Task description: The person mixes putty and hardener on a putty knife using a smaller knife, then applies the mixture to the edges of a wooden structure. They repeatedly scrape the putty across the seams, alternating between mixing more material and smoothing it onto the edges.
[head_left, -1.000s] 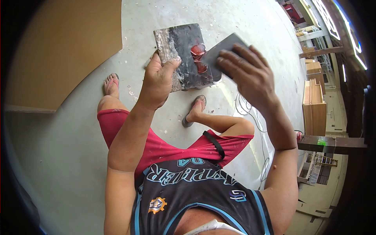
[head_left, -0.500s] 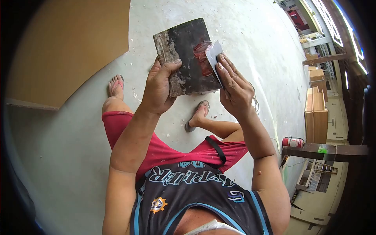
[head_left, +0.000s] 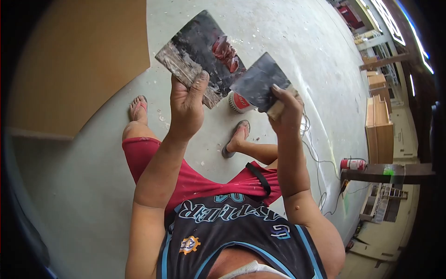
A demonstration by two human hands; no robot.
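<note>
My left hand (head_left: 188,100) grips a dark rectangular putty board (head_left: 197,51) by its worn, crusted edge, thumb on top and fingers beneath. A smear of reddish-brown putty (head_left: 226,55) sits on the board's face near its right edge. In my right hand (head_left: 287,109) is a thin dark square putty spreader (head_left: 261,79), pinched at its pale lower edge with the thumb across the front. The spreader's left corner comes right up to the board's lower right corner in this view. Below the two tools stands a white pail with a red label (head_left: 240,102), partly covered by the spreader.
A large brown panel (head_left: 79,56) fills the upper left. Cables (head_left: 320,162) run over the speckled grey floor (head_left: 93,186) at right. Farther right are a red fire extinguisher (head_left: 353,164), a dark post (head_left: 395,172) and wooden cabinets (head_left: 380,130).
The spreader has come off the putty, moved right and down, and turned its dark face toward me. The board has shifted left and tilted, and the pail's red label now shows.
</note>
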